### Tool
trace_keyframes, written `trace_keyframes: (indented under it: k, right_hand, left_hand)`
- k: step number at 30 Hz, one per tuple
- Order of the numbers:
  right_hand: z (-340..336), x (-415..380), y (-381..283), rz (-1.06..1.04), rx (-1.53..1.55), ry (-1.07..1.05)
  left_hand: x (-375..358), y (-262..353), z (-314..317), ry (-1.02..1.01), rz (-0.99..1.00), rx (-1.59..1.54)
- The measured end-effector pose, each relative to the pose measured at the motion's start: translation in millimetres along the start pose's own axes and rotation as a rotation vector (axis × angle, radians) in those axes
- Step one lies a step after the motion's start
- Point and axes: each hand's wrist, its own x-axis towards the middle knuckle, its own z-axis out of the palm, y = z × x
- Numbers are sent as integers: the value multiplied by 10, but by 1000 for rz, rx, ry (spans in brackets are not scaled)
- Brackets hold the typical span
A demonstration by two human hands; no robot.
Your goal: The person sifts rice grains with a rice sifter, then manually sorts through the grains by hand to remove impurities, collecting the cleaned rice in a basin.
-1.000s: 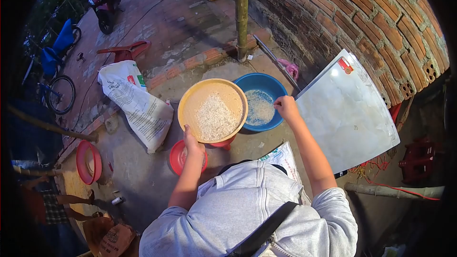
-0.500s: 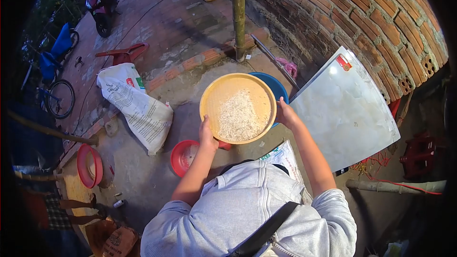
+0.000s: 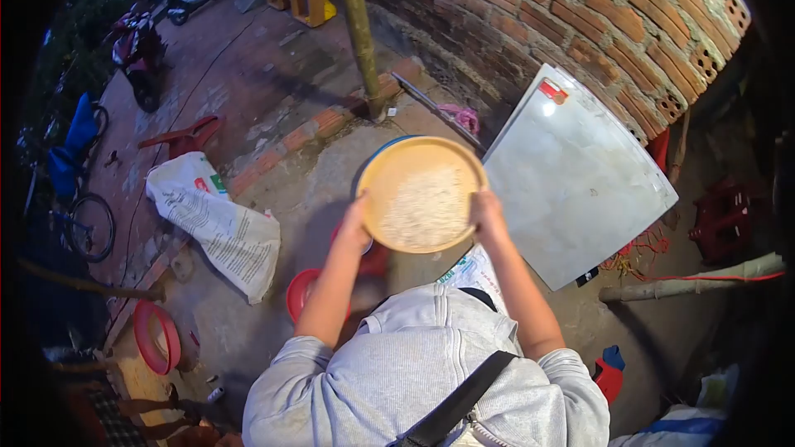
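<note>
A round, shallow yellow winnowing tray (image 3: 407, 159) is held up in front of me by both hands. Pale grains that look like rice (image 3: 426, 209) lie across its middle and lower part, smeared by motion. My left hand (image 3: 358, 222) is closed on the left rim. On the right rim, my right hand (image 3: 487, 213) grips with the fingers partly hidden beneath. Behind the tray, only the upper left edge of a blue basin (image 3: 379, 151) shows. Below and left are a red basin (image 3: 300, 291) and other red plastic (image 3: 374, 260), partly covered by my left forearm.
A printed white sack (image 3: 219, 223) lies to the left, near a red stool (image 3: 186, 136). Another red basin (image 3: 156, 338) leans at lower left. On the right, a large grey panel (image 3: 580, 178) rests by the brick wall (image 3: 563, 8). A bamboo post (image 3: 358, 33) stands ahead.
The view has turned. The tray has shifted right relative to the blue basin, whose visible edge is now on the tray's left instead of its right. Both hands keep their hold; the grains now look blurred.
</note>
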Motion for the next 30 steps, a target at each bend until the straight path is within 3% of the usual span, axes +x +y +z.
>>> trace_keyframes:
  k: [1,3,5,7,8,11,12,14,17,19,20,21,24,26,27,29,30]
  right_hand:
    - [223,-120,-57,-18,86,17]
    - [35,-41,-12,-76,20,63]
    - [-301,61,-85,-80,-21,112]
    - [-443,-60,-405,-21,145,94]
    - [-509,-6,-352,-28,34,90]
    - [-352,-115,-154,-48,-267,150]
    - [-132,-176,-73,-40,-40,86]
    - [-208,-95,27,-61,-46,109]
    - [-348,-198,-275,-1,-181,175]
    - [-360,-301,-512,-24,243,210]
    - [-691,3,-147,-126,25,135]
    - [-423,-235,-232,-114,-250,295]
    - [-76,-204,-56,-236,-48,162]
    - [-374,-3,-62,15,-284,251]
    - [-495,-4,-150,23,-279,247]
    - [-670,-42,-400,-22,61,173]
    - [-681,12,-355,-65,-27,195]
  left_hand:
    - [-155,158,59,21,-67,10]
    - [-149,106,113,-34,-60,-82]
    - [-219,-133,574,183,42,99]
    - [-280,-421,956,240,114,120]
    - [-154,-507,899,278,93,101]
    - [-242,-16,575,32,-83,44]
    - [-250,109,416,15,-71,92]
    - [-197,116,309,-31,-59,88]
    - [-245,-347,801,224,122,280]
    - [-262,-521,974,260,125,153]
    - [-164,-480,739,138,92,164]
    - [-156,-325,580,62,-2,89]
    - [-340,91,392,-103,-67,87]
    - [-360,-69,557,27,36,101]
    - [-306,-304,690,149,149,231]
    - [-423,-492,1149,260,176,197]
    - [-385,-431,1085,209,164,201]
